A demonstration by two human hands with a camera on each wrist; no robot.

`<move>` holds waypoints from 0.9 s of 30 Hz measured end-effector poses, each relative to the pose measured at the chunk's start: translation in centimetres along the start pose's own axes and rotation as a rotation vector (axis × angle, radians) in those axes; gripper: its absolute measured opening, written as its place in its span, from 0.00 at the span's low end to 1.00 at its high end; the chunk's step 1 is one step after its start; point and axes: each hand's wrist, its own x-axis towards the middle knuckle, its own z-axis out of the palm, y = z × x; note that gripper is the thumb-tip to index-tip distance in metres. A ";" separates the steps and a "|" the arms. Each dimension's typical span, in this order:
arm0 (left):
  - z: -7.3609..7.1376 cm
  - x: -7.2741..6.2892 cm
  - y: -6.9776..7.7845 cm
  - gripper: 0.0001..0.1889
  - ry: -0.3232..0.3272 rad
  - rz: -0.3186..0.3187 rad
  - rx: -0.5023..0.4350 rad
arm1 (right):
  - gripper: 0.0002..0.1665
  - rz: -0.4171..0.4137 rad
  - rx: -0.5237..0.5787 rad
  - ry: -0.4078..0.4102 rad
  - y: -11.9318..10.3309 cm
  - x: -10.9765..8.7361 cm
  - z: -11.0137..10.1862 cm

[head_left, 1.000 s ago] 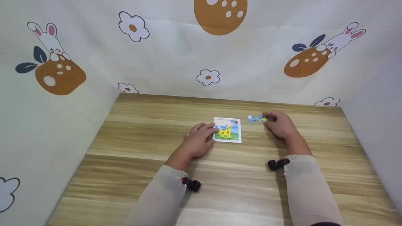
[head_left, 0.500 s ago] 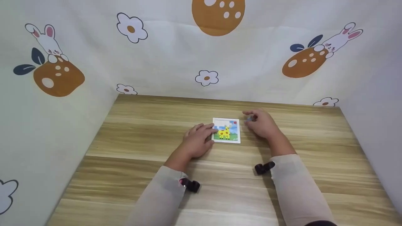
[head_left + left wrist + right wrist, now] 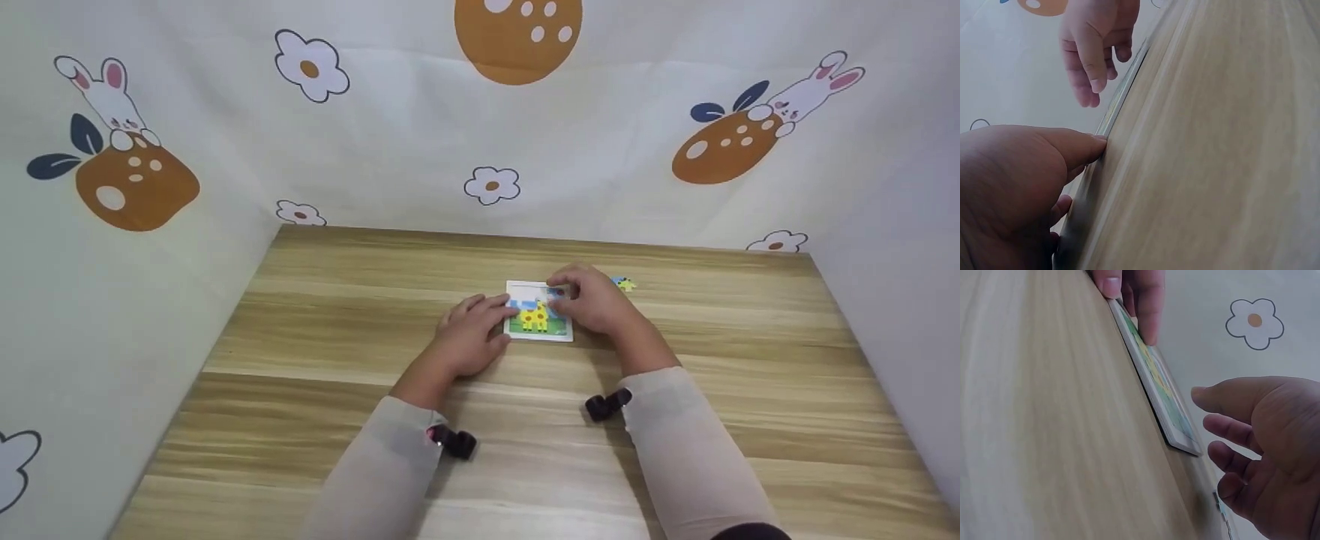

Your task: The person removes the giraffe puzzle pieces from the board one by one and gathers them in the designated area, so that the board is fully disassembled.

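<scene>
A small square giraffe jigsaw puzzle (image 3: 536,328) lies in a white-rimmed tray on the table, with a pale area at its upper left. My left hand (image 3: 472,336) rests at the tray's left side, fingers spread and fingertips over the rim; in the left wrist view the left thumb (image 3: 1081,146) touches the tray's edge. My right hand (image 3: 596,300) hovers at the puzzle's upper right corner, thumb and index apart. The right wrist view shows the right hand (image 3: 1275,439) with loosely bent fingers and nothing visible between them. A blue and yellow puzzle piece (image 3: 624,283) lies behind it.
The wood-grain table (image 3: 337,300) meets a pale cloth backdrop (image 3: 397,135) printed with rabbits, flowers and orange fruit. Pale walls stand at left and right. In the right wrist view, thin piece edges (image 3: 1221,513) show on the table below the right hand.
My right hand has moved left, from the loose puzzle pieces to the puzzle's upper right corner. The blue and yellow piece shows to its right again. My left hand stays at the tray.
</scene>
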 end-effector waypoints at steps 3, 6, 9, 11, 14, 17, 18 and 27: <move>-0.1 0.0 0.0 0.27 -0.001 -0.003 -0.006 | 0.19 -0.007 -0.022 -0.026 0.1 0.0 0.1; -0.2 -0.1 0.1 0.27 -0.002 -0.001 -0.012 | 0.17 -0.019 -0.047 -0.054 0.1 0.0 0.2; -0.2 -0.2 0.2 0.27 0.000 0.008 -0.010 | 0.17 -0.041 -0.092 -0.072 -0.1 -0.1 0.3; -0.2 -0.2 0.1 0.27 0.003 0.013 -0.005 | 0.18 -0.065 -0.127 -0.079 -0.2 -0.2 0.3; -0.1 -0.2 0.0 0.27 0.006 0.016 -0.007 | 0.19 -0.083 -0.156 -0.082 -0.2 -0.2 0.4; -0.1 -0.2 -0.1 0.27 0.006 0.015 -0.014 | 0.17 -0.071 -0.152 -0.078 -0.1 -0.2 0.4; -0.1 -0.2 -0.1 0.27 0.005 0.014 -0.016 | 0.17 -0.065 -0.146 -0.076 0.0 -0.1 0.5; -0.1 -0.2 0.0 0.27 0.000 0.002 -0.011 | 0.18 -0.034 -0.095 -0.054 0.1 -0.2 0.4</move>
